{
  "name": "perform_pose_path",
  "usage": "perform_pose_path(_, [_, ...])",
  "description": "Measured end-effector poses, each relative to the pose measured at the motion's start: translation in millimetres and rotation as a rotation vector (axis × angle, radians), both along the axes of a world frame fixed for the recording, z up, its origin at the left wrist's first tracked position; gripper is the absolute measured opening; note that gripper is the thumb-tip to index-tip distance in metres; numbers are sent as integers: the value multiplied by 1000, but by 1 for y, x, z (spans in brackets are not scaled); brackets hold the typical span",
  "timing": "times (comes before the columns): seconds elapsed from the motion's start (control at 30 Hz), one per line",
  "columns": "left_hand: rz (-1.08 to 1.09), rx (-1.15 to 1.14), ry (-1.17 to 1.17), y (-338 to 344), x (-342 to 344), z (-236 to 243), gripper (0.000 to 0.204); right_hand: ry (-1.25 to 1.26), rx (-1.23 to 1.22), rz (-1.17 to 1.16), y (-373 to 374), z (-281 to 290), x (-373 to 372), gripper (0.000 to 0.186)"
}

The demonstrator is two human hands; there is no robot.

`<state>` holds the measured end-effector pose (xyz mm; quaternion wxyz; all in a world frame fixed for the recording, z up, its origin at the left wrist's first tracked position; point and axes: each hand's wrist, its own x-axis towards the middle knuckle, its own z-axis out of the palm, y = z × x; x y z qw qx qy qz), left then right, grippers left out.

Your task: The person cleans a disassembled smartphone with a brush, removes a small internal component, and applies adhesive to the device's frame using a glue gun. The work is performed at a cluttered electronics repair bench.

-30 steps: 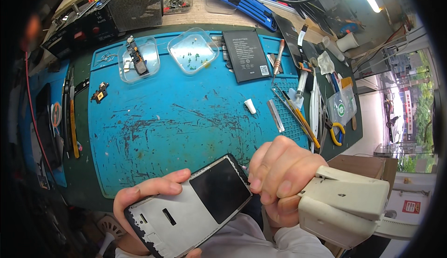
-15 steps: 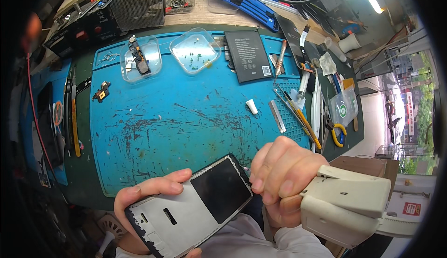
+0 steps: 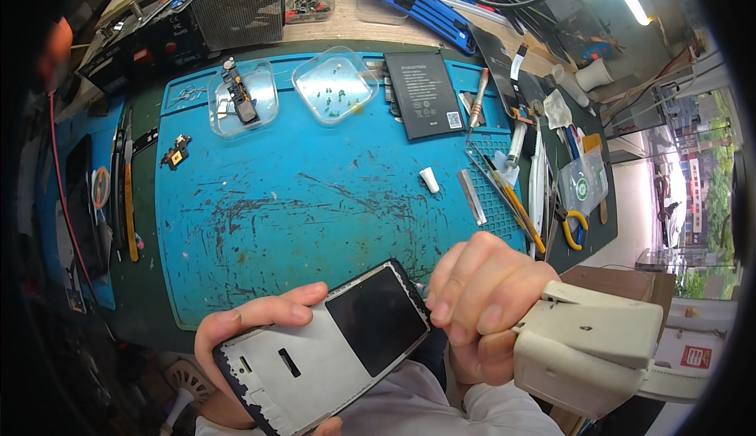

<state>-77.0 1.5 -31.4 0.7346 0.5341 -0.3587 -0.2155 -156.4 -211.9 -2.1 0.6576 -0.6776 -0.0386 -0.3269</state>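
Note:
My left hand (image 3: pixel 264 315) is wrapped round the left end of a phone frame (image 3: pixel 315 361), with fingers over its top edge. The frame tilts upward to the right over the mat's near edge. It has a silver-grey plate with a narrow slot, a black rectangle (image 3: pixel 379 322) and a dark, jagged rim. My right hand (image 3: pixel 492 302) is closed in a fist at the frame's right end. What its fingers pinch is hidden. A beige plastic housing (image 3: pixel 591 349) overlaps the right hand's wrist side; whether the hand touches it, I cannot tell.
The blue mat (image 3: pixel 315 208) carries a phone battery (image 3: pixel 425 94), two clear trays, one (image 3: pixel 335 86) with green bits, a small part (image 3: pixel 176 153) and a white cap (image 3: pixel 429 180). Tweezers (image 3: pixel 516 208), a screwdriver (image 3: pixel 479 97) and yellow-handled pliers (image 3: pixel 577 230) lie right. A black box (image 3: pixel 150 54) stands back left.
The whole view has shifted slightly, so the mat and its items sit a little farther right. Both hands keep the same hold on the frame.

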Motion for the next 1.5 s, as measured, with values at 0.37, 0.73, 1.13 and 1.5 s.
perform_pose_path(0.37, [9,6,-36,-2,1,2,112,-37,-16,118,-9,-2,-3,16])
perform_pose_path(0.73, [42,21,-98,-1,-1,1,134,9,-10,89,-6,3,-7,17])
perform_pose_path(1.13, [99,7,-13,-1,-8,-1,133,-22,34,83,-4,0,-7,16])
perform_pose_path(1.5, [123,-56,-25,-6,-9,-7,125,-13,88,64,-3,1,-7,16])
